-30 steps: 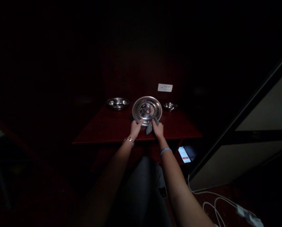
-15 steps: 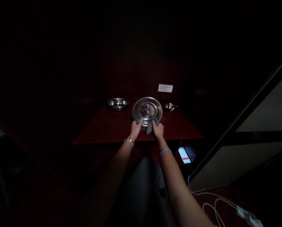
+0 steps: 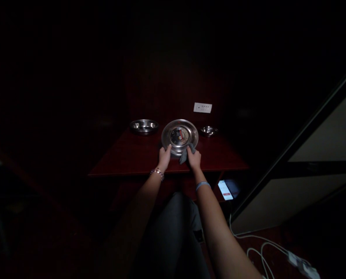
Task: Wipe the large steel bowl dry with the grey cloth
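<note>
A round, shiny metal plate (image 3: pixel 190 133) with a dark label at its centre is held up, tilted, above the table. My left hand (image 3: pixel 164 157) is closed on its lower left rim, the thumb over the edge. At the lower right rim, my right hand (image 3: pixel 194 157) pinches a grey cloth (image 3: pixel 183 156) against the plate. The fingers behind the plate are hidden.
On the dark red table (image 3: pixel 120 161) a metal bowl (image 3: pixel 144 126) stands at the left and a smaller metal bowl (image 3: pixel 209 131) at the right. A socket (image 3: pixel 202 107) is on the wall. Below right are a lit phone (image 3: pixel 225 190) and a power strip (image 3: pixel 303 265) with cables.
The plate has turned a little, its label shifting slightly left and tilting differently. My left hand has slid slightly left along the rim; my right hand stays nearly in place with the cloth.
</note>
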Demonstrator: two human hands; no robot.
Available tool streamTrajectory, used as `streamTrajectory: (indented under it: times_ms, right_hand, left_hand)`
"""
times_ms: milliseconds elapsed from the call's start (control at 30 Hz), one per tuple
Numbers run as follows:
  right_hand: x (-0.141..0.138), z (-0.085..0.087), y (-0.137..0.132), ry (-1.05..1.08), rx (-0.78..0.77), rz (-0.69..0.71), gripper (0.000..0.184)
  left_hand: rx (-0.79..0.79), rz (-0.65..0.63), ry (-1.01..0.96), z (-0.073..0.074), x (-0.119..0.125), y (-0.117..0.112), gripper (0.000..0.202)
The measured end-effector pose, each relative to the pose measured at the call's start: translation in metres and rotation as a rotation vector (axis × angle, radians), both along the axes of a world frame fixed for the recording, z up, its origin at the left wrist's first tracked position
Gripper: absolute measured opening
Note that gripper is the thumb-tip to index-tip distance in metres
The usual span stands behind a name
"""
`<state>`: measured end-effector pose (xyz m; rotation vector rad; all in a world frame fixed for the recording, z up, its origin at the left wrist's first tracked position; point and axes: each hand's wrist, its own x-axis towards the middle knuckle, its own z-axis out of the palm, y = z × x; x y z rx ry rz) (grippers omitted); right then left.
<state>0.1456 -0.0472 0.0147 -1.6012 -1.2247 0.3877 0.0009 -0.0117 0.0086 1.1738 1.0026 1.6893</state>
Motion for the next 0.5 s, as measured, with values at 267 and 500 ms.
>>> streamTrajectory:
  times_ms: [267, 500]
  right_hand:
    - [0.0002, 0.002, -0.001, -0.045, -0.027, 0.009, 0.044]
    - [0.0002, 0.0004, -0.0007, -0.028, -0.017, 0.022, 0.045]
  left_hand:
    - [-0.017, 0.022, 0.033, 0.0013, -0.0007, -0.0021, 0.028]
    - [-0.02, 0.036, 0.069, -0.0019, -0.0011, 0.0016, 0.026]
